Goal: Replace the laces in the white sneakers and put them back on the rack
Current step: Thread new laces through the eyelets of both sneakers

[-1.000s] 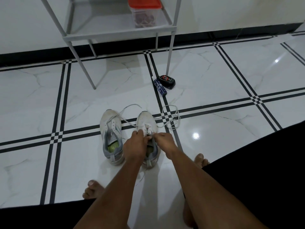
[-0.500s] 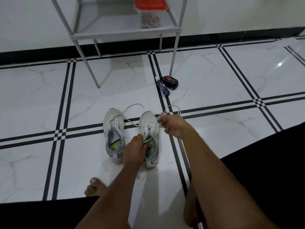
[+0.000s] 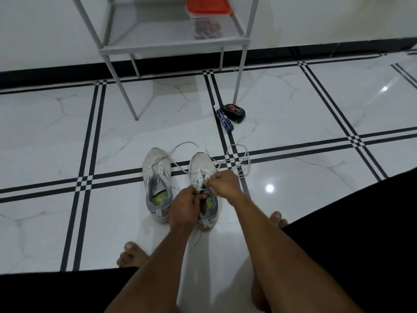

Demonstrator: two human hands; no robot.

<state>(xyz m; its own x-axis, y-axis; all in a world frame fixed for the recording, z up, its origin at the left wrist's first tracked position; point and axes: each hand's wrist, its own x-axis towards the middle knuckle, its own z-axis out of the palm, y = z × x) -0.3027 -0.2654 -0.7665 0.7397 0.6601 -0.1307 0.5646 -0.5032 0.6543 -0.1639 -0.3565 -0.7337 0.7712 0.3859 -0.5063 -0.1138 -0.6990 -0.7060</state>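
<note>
both sneakers (image 3: 158, 184) on floor, part-laced; left hand (image 3: 184, 206) and right hand (image 3: 222, 184) pinching the lace (image 3: 237, 159) on right shoe, rack (image 3: 171, 45) return pending.

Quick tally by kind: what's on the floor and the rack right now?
White sneakers: 2
Loose white lace on floor: 1
Black case: 1
Blue tube: 1
Red-lidded container on rack: 1
Rack: 1
Total: 7
</note>
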